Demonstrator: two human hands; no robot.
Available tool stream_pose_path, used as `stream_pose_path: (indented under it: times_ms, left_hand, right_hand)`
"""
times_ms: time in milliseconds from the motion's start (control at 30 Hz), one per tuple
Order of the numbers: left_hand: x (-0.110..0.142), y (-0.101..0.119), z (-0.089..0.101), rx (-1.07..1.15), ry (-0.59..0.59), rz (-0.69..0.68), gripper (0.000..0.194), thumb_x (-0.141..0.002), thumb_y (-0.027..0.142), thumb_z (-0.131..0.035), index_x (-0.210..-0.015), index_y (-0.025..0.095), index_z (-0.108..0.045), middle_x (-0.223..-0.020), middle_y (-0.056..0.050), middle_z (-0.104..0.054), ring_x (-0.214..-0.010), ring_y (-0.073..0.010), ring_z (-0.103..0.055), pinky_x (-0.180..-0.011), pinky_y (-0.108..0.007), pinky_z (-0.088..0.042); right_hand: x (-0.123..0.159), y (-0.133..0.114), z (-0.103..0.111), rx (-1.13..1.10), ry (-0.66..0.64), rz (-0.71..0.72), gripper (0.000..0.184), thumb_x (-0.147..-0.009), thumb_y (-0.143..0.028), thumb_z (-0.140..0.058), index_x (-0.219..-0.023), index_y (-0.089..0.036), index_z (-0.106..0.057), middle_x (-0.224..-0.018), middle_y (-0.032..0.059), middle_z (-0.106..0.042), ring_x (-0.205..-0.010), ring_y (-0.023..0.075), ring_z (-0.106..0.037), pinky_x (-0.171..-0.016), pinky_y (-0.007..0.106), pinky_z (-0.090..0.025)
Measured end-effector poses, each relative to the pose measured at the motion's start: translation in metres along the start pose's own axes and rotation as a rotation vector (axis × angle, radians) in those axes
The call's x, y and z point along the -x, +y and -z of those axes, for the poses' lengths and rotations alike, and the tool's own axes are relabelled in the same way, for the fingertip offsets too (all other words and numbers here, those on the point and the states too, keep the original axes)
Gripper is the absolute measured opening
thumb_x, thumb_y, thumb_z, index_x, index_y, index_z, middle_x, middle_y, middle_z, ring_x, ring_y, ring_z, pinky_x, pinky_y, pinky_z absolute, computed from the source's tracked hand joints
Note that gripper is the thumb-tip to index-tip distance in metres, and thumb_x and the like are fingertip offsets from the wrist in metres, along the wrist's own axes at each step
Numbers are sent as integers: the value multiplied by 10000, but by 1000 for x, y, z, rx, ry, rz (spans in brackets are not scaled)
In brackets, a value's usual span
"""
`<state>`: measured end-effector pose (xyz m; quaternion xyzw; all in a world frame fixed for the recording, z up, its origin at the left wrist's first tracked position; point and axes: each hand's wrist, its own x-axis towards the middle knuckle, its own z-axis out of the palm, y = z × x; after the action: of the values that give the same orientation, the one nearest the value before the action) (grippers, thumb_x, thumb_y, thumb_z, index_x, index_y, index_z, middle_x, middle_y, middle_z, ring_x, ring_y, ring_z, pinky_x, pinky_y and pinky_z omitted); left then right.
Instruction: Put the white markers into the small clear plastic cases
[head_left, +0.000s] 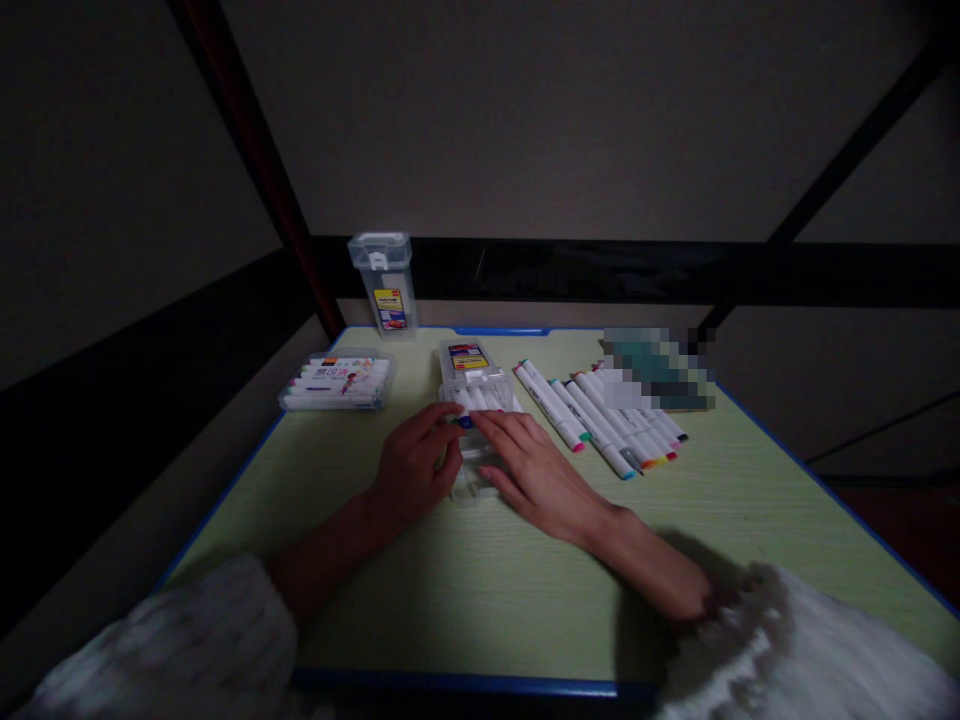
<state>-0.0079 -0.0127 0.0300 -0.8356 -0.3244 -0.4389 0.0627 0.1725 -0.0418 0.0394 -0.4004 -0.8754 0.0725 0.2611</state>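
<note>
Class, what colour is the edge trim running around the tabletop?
Blue: the trim frames the pale green tabletop, clearest along the near edge in the head view.

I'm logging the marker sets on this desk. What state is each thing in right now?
Open marker case: lying flat, lid off or open, white markers inside.
Upright case: standing at the desk's far edge, lid shut.
Flat marker pack: lying on its side, closed, full.
Loose markers: capped, laid in a row on the desk.
Left hand: on the open case, fingertips at a blue cap.
Right hand: resting over the open case.
</note>
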Motion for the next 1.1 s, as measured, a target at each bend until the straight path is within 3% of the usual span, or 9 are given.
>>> stream_pose_path:
  times_ms: [1100]
  left_hand:
    - [0, -2, 0, -22, 0, 16, 144, -775, 96, -464, -776, 146, -599, -980, -100, -641, -800, -157, -635, -719, -277, -539]
  right_hand:
    - [0, 0, 0, 1, -14, -1, 496, -896, -267, -426, -1362, -130, -326, -1315, 139, -444, -1189, 275, -388, -982, 495, -387]
